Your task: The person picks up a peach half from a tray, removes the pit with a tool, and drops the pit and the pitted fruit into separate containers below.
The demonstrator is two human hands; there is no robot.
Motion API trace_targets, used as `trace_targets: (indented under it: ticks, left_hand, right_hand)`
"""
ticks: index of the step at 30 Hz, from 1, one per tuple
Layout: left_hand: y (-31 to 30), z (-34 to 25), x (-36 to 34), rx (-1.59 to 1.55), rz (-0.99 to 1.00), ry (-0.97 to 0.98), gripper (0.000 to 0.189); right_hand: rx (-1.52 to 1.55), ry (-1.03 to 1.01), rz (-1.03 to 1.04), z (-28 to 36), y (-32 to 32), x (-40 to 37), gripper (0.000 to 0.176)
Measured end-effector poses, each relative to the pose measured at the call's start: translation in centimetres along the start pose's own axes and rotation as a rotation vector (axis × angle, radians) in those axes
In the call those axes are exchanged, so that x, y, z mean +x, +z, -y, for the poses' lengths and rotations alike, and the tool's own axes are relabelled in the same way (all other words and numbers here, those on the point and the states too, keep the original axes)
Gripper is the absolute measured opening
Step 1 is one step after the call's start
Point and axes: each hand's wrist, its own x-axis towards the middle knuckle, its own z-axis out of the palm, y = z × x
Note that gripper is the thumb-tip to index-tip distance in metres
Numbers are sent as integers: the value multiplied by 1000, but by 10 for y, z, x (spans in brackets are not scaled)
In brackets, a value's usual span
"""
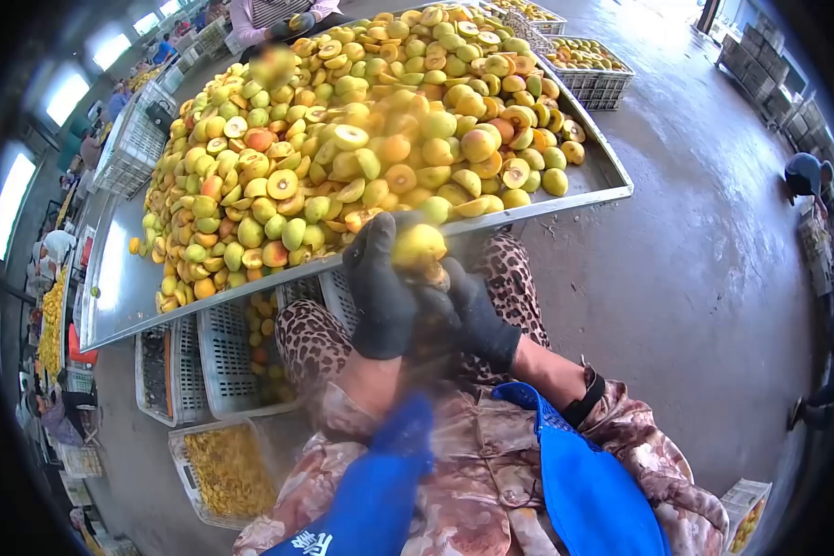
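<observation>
My left hand [380,292], in a dark glove, is closed around a yellow peach [419,245] just in front of the table edge. My right hand [480,317], gloved too, is closed just below the fruit, its fingertips against the peach's underside. Whatever sits in its fingers is blurred and hidden. Beyond both hands, a metal table [565,201] carries a large heap of yellow-green peaches [278,185], many of them cut in half with the pit or its hollow showing.
Under the table stand plastic crates [227,357], and a crate of yellow pieces [227,468] sits on the floor at left. A full crate [588,69] is by the far right corner. Across the table sits another person [283,18]; more people work along the left.
</observation>
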Motion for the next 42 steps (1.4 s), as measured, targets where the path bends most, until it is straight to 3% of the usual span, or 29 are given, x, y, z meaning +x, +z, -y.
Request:
trace_targets:
  ticks: [8, 11, 15, 16, 19, 22, 24, 28, 31, 33, 34, 35, 36, 37, 38, 39, 41, 42]
  left_hand:
    - [10, 3, -7, 37, -18, -44, 45]
    - [27, -23, -22, -12, -88, -137, 40]
    - [12, -3, -2, 264, 49, 311, 35]
    - [12, -9, 1, 302, 93, 310, 35]
    - [0, -15, -2, 254, 203, 201, 36]
    - [-14, -8, 3, -105, 230, -54, 40]
    - [-18, -9, 5, 205, 238, 206, 39]
    - [-8, -41, 0, 382, 337, 392, 39]
    - [-13, -45, -2, 167, 254, 260, 45]
    - [-17, -52, -8, -177, 85, 3, 46]
    - [-35, -41, -3, -114, -59, -4, 49]
    - [-60, -38, 1, -2, -64, -2, 50]
    - [-69, -52, -2, -83, -126, 15, 56]
    - [-96, -64, -9, 106, -276, -5, 56]
    - [-127, -70, -10, 59, -399, 18, 55]
    - [-174, -54, -3, 325, -403, 188, 49]
    - [-268, -20, 12, 912, -570, 517, 41]
    - [-276, -21, 23, 923, -528, 446, 38]
  right_hand:
    - [100, -20, 5, 4, -6, 0, 36]
    - [119, -22, 73, 2, -12, -2, 36]
    - [308, 5, 64, 11, -1, -4, 38]
    - [339, 63, 110, 14, -3, -4, 38]
    - [455, 234, 273, 15, -9, -10, 39]
    - [481, 249, 401, 11, -10, -9, 40]
    - [386, 214, 434, 16, -11, -4, 41]
    - [427, 172, 497, 14, -5, 6, 43]
    - [488, 124, 553, 29, -3, 10, 43]
    - [544, 112, 596, 29, 7, 11, 43]
    - [594, 118, 604, 26, 16, 9, 44]
    - [549, 109, 601, 23, 24, 8, 43]
    - [511, 106, 595, 19, 33, 9, 43]
    - [315, 44, 594, 16, 28, 7, 41]
    - [111, -19, 588, 13, 23, 5, 39]
    - [-85, -79, 578, 10, 18, 3, 38]
    - [-785, -38, 895, -19, 18, 6, 38]
    - [-714, 13, 811, -28, 23, 10, 39]
